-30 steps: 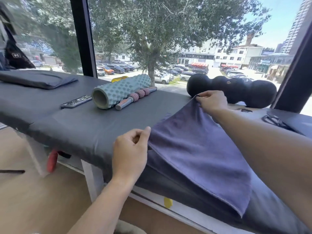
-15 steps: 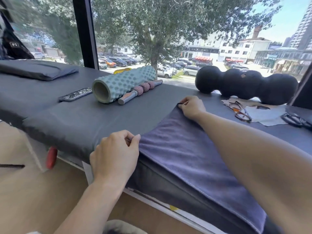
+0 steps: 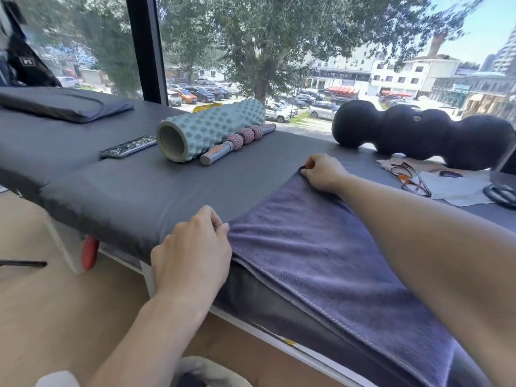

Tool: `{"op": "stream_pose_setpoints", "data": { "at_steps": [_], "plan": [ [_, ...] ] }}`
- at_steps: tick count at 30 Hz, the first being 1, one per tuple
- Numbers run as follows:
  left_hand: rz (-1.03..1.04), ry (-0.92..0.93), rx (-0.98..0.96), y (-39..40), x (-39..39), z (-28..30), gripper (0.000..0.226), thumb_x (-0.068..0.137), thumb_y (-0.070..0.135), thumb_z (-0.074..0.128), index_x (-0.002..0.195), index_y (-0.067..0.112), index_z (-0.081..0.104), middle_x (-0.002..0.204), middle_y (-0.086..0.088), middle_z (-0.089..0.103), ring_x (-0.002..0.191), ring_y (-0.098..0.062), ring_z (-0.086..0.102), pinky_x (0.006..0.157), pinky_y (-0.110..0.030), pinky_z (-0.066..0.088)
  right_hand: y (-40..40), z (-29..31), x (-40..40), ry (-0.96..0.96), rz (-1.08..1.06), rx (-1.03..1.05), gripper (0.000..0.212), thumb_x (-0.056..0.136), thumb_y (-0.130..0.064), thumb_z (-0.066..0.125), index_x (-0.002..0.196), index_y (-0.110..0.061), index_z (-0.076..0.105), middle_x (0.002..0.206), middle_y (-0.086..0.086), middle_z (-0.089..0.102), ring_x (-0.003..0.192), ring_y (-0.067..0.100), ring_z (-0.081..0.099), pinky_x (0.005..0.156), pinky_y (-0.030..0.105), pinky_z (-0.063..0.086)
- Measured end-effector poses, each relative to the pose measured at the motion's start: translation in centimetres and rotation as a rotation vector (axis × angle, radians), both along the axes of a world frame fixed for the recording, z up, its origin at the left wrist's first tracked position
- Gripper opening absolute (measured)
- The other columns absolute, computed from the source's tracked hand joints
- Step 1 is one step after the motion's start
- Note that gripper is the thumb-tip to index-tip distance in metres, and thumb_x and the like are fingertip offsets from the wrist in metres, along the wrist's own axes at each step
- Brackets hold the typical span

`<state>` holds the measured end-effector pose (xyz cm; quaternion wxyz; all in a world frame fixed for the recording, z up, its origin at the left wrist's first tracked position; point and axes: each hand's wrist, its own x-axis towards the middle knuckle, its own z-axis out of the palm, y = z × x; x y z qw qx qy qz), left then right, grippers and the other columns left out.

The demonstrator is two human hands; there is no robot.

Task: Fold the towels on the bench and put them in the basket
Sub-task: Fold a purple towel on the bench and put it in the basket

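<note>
Purple towel lies flat on the grey bench, lower right of frame; left hand and right hand each pinch a corner in a closed grip

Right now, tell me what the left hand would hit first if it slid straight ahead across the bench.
The left hand pinches the towel's near corner, pointing away across the bare bench. Straight ahead, the massage stick beside the foam roller looks first in line, though depth is uncertain.
</note>
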<state>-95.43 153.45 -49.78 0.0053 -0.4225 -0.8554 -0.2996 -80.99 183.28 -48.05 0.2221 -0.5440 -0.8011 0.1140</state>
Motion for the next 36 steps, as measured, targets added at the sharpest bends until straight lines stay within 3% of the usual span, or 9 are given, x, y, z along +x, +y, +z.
{"op": "stream_pose_setpoints", "data": {
  "at_steps": [5,8,13,18,22,25,30,33,36],
  "plan": [
    [0.023,0.010,-0.035,0.1,-0.3,-0.1,0.018,0.099,0.045,0.051,0.091,0.030,0.057,0.093,0.001,0.064,0.087,-0.031,0.057,0.073,-0.036,0.039,0.3,-0.6,-0.6,-0.031,-0.046,-0.011,0.017,0.096,-0.033,0.061,0.096,-0.017,0.065,0.113,0.011,0.068,0.097,0.028,0.059,0.080,0.030,0.044],
    [0.023,0.047,-0.068,0.0,-0.3,0.0,0.019,0.097,0.047,0.052,0.091,0.031,0.058,0.091,0.006,0.058,0.082,-0.025,0.051,0.072,-0.034,0.037,0.3,-1.0,-1.0,-0.111,-0.069,-0.017,0.028,0.096,-0.042,0.059,0.094,-0.014,0.059,0.106,0.013,0.066,0.105,0.035,0.061,0.083,0.037,0.049],
    [-0.059,0.045,-0.092,0.4,-0.8,-0.4,0.028,0.096,0.053,0.052,0.094,0.027,0.060,0.109,0.004,0.060,0.104,-0.025,0.061,0.078,-0.037,0.045,0.1,-0.4,-0.8,-0.296,-0.113,-0.044,0.048,0.095,-0.059,0.050,0.090,-0.012,0.055,0.117,0.016,0.064,0.108,0.039,0.059,0.089,0.041,0.049],
    [-0.256,-0.036,-0.089,0.6,-0.5,-0.2,0.028,0.091,0.049,0.061,0.075,0.026,0.063,0.090,0.005,0.069,0.094,-0.024,0.063,0.073,-0.034,0.047,-0.8,0.1,2.0,-0.354,-0.063,-0.054,0.053,0.096,-0.060,0.050,0.071,-0.012,0.050,0.090,0.010,0.058,0.092,0.034,0.060,0.074,0.035,0.045],
    [-0.445,-0.036,-0.067,-0.1,3.8,0.0,0.026,0.090,0.045,0.060,0.079,0.022,0.065,0.091,0.006,0.070,0.094,-0.022,0.063,0.073,-0.031,0.046,-2.2,0.8,6.2,-0.419,-0.103,0.059,0.042,0.095,-0.059,0.052,0.092,-0.019,0.062,0.095,0.006,0.059,0.093,0.030,0.058,0.073,0.035,0.041],
    [-0.541,0.063,-0.005,-0.7,7.0,0.2,0.021,0.092,0.041,0.056,0.079,0.024,0.057,0.103,0.003,0.066,0.104,-0.024,0.059,0.083,-0.033,0.044,-3.3,1.0,8.7,-0.385,-0.084,0.070,0.041,0.094,-0.061,0.053,0.090,-0.020,0.060,0.091,0.004,0.059,0.086,0.027,0.053,0.072,0.036,0.041],
    [-0.426,0.101,-0.028,0.0,6.9,0.8,0.017,0.088,0.034,0.054,0.081,0.019,0.058,0.102,-0.006,0.068,0.100,-0.031,0.059,0.075,-0.033,0.038,-4.9,3.1,14.4,-0.485,-0.190,0.109,0.055,0.095,-0.064,0.046,0.100,-0.013,0.066,0.107,0.012,0.066,0.095,0.032,0.058,0.085,0.038,0.050],
    [-0.303,0.088,-0.040,1.1,4.7,0.8,0.019,0.088,0.033,0.055,0.090,0.017,0.066,0.104,-0.008,0.070,0.103,-0.034,0.060,0.081,-0.036,0.045,-6.7,5.9,18.4,-0.618,-0.340,-0.057,0.051,0.099,-0.058,0.045,0.124,-0.016,0.062,0.114,0.015,0.063,0.103,0.034,0.060,0.084,0.033,0.050],
    [-0.235,0.055,-0.064,1.7,2.7,0.8,0.016,0.089,0.034,0.059,0.093,0.022,0.068,0.107,-0.009,0.071,0.104,-0.035,0.063,0.083,-0.037,0.047,-8.5,7.4,21.9,-0.469,-0.565,-0.606,0.087,0.085,-0.076,0.049,0.130,-0.002,0.056,0.104,0.019,0.070,0.094,0.038,0.072,0.081,0.041,0.058]
  ]
}}
